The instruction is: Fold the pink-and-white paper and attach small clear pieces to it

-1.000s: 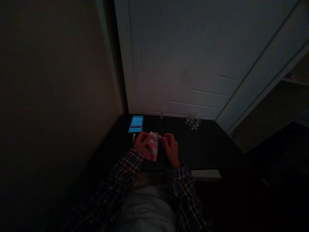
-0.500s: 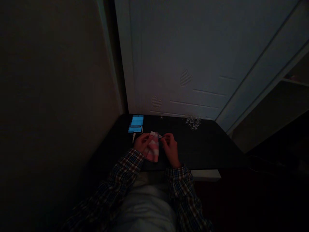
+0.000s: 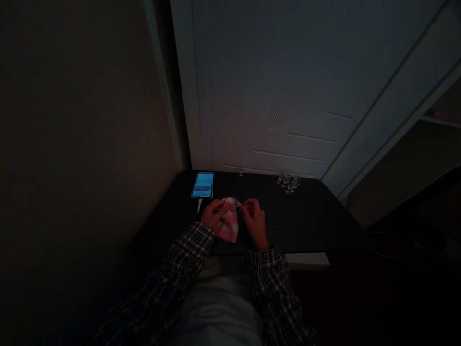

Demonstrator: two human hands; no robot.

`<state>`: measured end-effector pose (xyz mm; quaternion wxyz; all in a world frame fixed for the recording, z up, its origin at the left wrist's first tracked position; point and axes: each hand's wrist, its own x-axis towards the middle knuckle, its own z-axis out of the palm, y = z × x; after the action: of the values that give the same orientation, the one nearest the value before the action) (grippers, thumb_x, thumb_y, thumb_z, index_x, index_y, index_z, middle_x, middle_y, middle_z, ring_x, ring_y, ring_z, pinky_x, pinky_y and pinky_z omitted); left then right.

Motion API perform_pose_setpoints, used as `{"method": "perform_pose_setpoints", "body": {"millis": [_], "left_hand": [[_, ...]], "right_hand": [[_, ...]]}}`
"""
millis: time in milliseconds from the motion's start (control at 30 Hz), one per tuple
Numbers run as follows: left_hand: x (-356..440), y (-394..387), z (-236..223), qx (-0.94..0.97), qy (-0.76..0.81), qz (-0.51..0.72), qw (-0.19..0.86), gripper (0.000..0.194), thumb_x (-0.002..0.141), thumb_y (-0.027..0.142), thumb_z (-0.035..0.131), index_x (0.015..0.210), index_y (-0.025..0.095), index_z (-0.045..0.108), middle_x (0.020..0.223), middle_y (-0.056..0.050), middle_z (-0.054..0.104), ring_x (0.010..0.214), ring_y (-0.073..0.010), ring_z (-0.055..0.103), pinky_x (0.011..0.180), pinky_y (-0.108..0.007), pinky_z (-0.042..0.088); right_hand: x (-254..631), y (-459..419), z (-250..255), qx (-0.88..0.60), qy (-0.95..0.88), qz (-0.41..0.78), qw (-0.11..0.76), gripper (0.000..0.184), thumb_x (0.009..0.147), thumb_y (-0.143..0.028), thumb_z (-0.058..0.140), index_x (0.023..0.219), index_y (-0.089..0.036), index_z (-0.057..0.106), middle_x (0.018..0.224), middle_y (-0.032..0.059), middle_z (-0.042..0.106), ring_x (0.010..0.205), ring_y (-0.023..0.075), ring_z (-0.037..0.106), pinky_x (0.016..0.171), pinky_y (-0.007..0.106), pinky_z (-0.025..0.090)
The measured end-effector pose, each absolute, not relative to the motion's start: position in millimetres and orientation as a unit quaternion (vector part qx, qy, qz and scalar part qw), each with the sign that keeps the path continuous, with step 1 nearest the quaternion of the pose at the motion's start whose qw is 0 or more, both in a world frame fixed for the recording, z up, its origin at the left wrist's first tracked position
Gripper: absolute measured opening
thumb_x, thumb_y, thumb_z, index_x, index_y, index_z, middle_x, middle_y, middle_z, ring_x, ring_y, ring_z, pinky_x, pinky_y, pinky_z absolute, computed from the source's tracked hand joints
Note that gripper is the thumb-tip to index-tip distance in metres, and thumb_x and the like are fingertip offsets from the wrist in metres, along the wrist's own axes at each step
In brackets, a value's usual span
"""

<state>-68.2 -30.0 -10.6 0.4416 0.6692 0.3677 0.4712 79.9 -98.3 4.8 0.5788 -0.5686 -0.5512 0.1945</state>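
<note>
My left hand [image 3: 213,214] is closed on a pink-and-white checked cloth [image 3: 229,227], which hangs down over the dark table. The cloth's upper edge is bunched around one end of a small clear stemmed glass [image 3: 238,203]. My right hand [image 3: 254,218] pinches the glass's other end between thumb and fingers, just right of the cloth. Dim light and the cloth hide part of the glass.
Several small clear glasses [image 3: 288,182] cluster at the table's back right. Another small glass [image 3: 241,173] stands alone near the white panel [image 3: 252,86]. A lit phone [image 3: 203,184] with a white cable [image 3: 199,205] lies at the back left of the dark table [image 3: 306,221].
The cloth's top has shifted and now spreads wider around the glass. Both hands stay almost in the same place.
</note>
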Motion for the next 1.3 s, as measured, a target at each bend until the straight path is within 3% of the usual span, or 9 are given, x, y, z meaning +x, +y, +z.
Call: {"method": "perform_pose_setpoints", "body": {"millis": [467, 1300], "left_hand": [[-63.8, -35.4, -5.6, 0.613, 0.361, 0.484, 0.511, 0.036, 0.062, 0.046, 0.061, 0.079, 0.014, 0.062, 0.08, -0.006, 0.063, 0.079, -0.0189, 0.057, 0.073, -0.033, 0.046], [-66.4, -32.9, -7.7, 0.626, 0.372, 0.474, 0.495, 0.033, 0.065, 0.045, 0.059, 0.078, 0.014, 0.062, 0.079, -0.006, 0.063, 0.079, -0.0187, 0.058, 0.071, -0.031, 0.045]], "right_hand": [[78.7, -100.8, 8.4, -0.56, -0.559, 0.201, 0.577, 0.022, 0.08, -0.037, 0.047, 0.093, -0.02, 0.05, 0.074, 0.0005, 0.061, 0.062, 0.0119, 0.057, 0.054, 0.021, 0.044], [78.4, -101.5, 8.9, -0.562, -0.566, 0.195, 0.571, 0.023, 0.08, -0.039, 0.046, 0.093, -0.02, 0.05, 0.076, 0.0009, 0.06, 0.064, 0.0122, 0.058, 0.055, 0.021, 0.044]]}}
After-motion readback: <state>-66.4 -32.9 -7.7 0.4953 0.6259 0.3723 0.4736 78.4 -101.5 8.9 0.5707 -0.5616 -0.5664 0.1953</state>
